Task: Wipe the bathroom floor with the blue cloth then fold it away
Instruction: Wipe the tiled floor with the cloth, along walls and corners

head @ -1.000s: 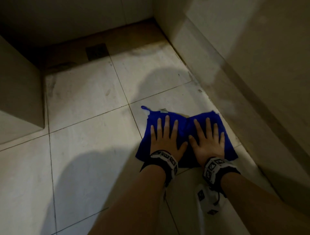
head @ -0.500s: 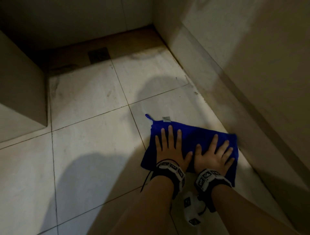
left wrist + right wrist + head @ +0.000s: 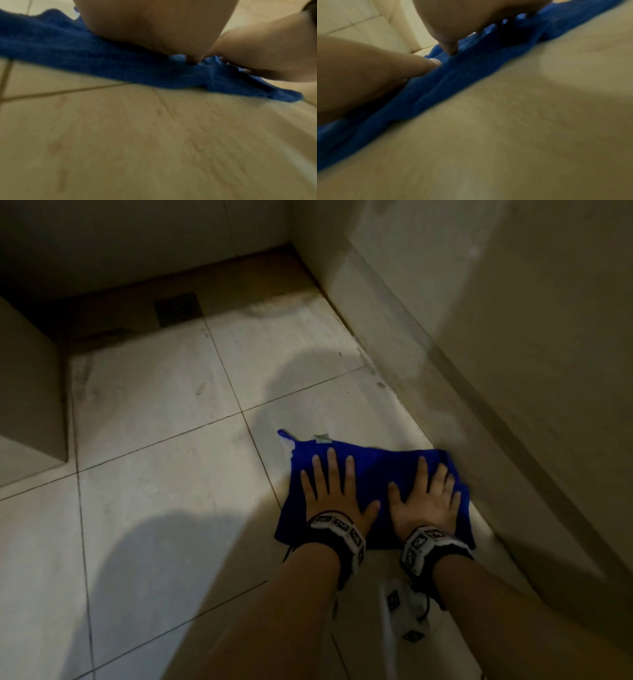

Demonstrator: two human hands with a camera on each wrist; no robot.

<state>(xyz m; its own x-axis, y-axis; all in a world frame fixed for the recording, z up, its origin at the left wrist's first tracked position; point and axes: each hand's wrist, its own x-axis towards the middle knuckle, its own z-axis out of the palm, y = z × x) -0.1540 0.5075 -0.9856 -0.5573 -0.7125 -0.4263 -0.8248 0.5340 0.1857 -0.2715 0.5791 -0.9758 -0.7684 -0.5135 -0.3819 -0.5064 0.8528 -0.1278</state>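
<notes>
The blue cloth [image 3: 373,474] lies spread on the pale tiled floor [image 3: 164,508], close to the right wall. A small loop and a pale tag stick out at its far edge. My left hand [image 3: 334,491] presses flat on the cloth's left half, fingers straight and spread. My right hand [image 3: 430,494] presses flat on its right half, fingers splayed toward the wall. In the left wrist view the cloth [image 3: 102,60] bunches under the palm, and in the right wrist view the cloth [image 3: 453,83] runs as a rumpled band under both hands.
A beige wall [image 3: 513,371] with a low skirting runs along the right, just past the cloth. A dark floor drain [image 3: 176,308] sits at the far end. A raised block [image 3: 30,405] stands at the left. Open tiles stretch left of the cloth.
Both hands have pulled the cloth back toward me and slightly right, against the wall. The right hand's fingers turned rightward, then straightened somewhat. The cloth has bunched narrower.
</notes>
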